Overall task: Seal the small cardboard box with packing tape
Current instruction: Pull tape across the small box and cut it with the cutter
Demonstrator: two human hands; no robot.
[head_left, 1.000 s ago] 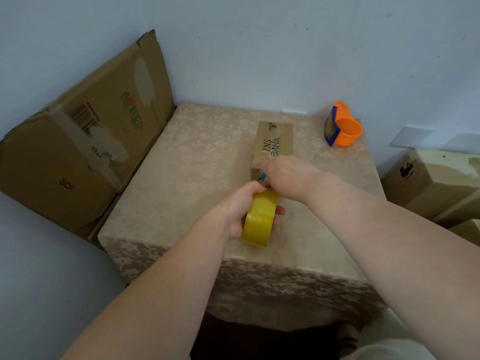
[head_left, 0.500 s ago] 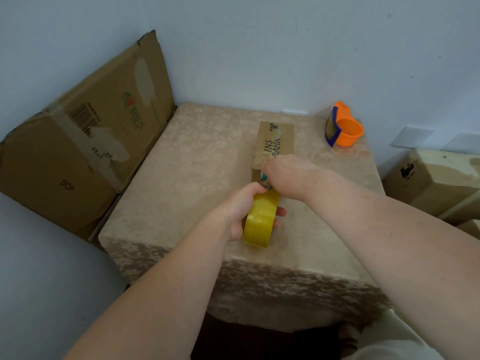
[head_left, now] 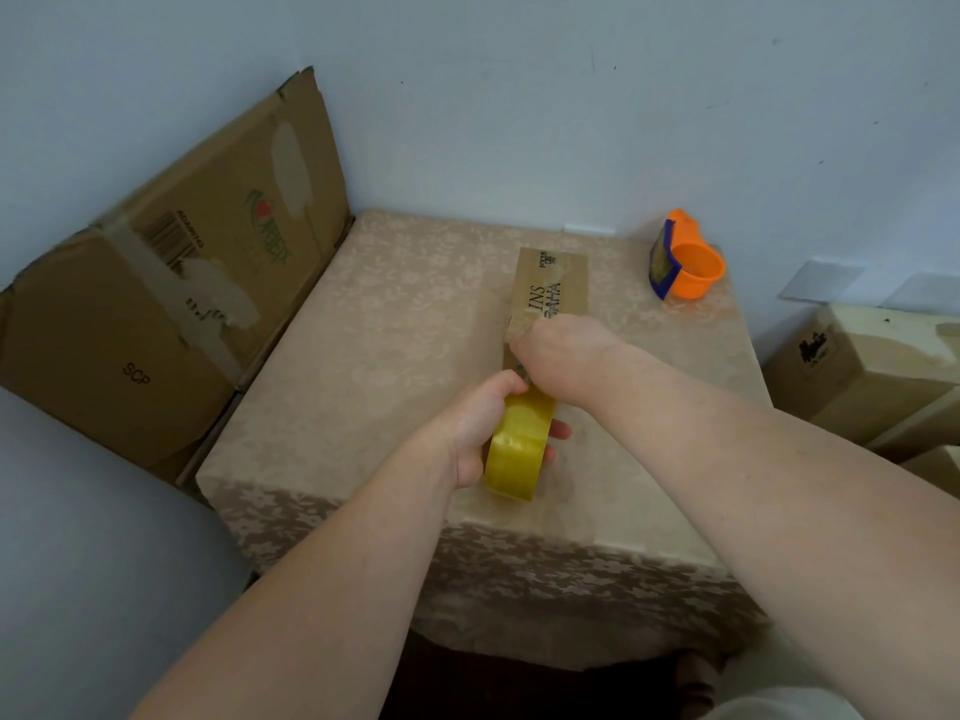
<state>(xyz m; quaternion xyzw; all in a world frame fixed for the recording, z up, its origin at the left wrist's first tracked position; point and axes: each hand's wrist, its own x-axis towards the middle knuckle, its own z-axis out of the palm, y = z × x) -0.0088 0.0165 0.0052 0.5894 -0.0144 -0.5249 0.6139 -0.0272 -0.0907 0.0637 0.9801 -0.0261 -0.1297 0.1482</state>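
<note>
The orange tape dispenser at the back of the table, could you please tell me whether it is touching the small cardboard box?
Apart. The head view shows bare tablecloth between the orange tape dispenser and the small cardboard box.

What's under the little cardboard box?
The little cardboard box lies on a table covered with a beige patterned cloth. Its near end is hidden by the right hand, so what's under that end can't be seen.

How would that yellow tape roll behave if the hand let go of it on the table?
The tape roll is a round ring held on edge by the left hand, so it would probably roll or topple flat. It looks hollow, so likely light. Its glossy wrap may be a bit slippery on the table.
</note>
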